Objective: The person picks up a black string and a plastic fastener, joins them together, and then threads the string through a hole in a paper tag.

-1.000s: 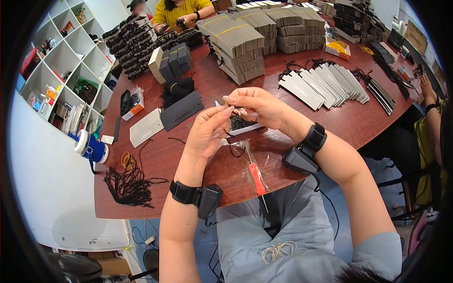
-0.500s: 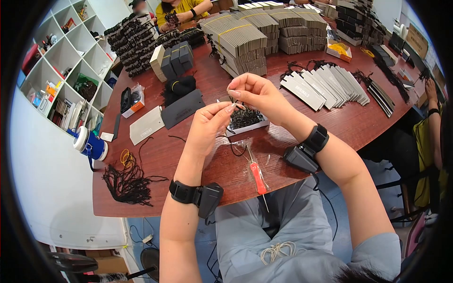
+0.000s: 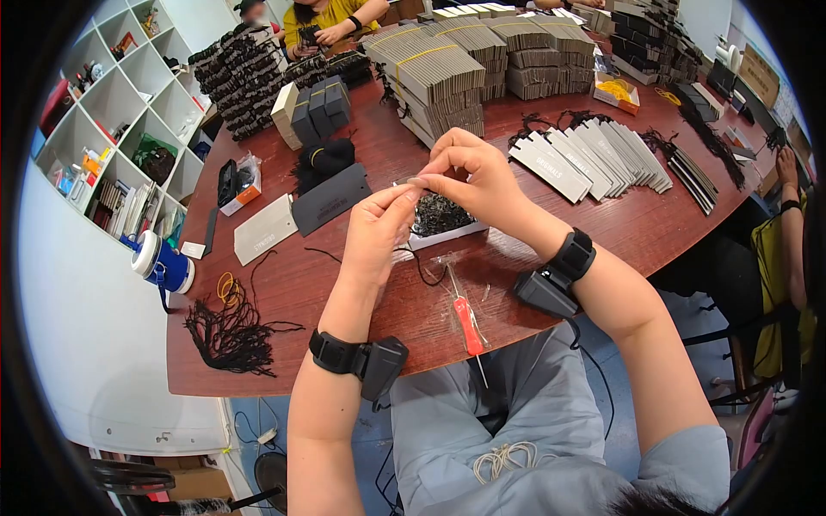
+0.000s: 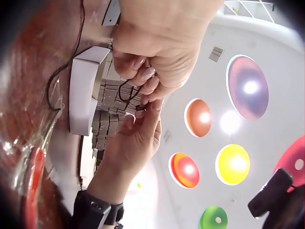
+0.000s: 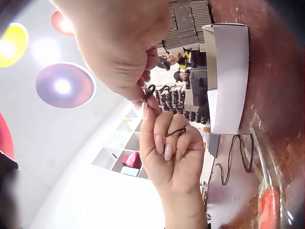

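Observation:
In front of me, above the table, my left hand [image 3: 376, 230] and right hand [image 3: 476, 176] meet at the fingertips. Both pinch a thin black cord [image 5: 151, 89], which makes a small loop [image 4: 125, 93] between them in the left wrist view. Part of the cord lies across the left hand's fingers in the right wrist view. Just beyond the hands stands a white box [image 3: 447, 236] filled with small black pieces [image 3: 440, 213]. A red-handled tool [image 3: 469, 327] with a thin metal shaft lies by the table edge, partly in clear plastic.
Fanned grey tags [image 3: 551, 170] lie to the right, and banded tag stacks [image 3: 430, 73] rise behind. Left are loose black cords [image 3: 228, 335], a grey card [image 3: 265, 230], a dark card [image 3: 331, 199] and a blue-white jug [image 3: 163, 262]. Another person [image 3: 331, 26] sits across the table.
Both hands have moved slightly up and away from me, uncovering more of the white box. The fingertips parted a little half a second ago and are together again now.

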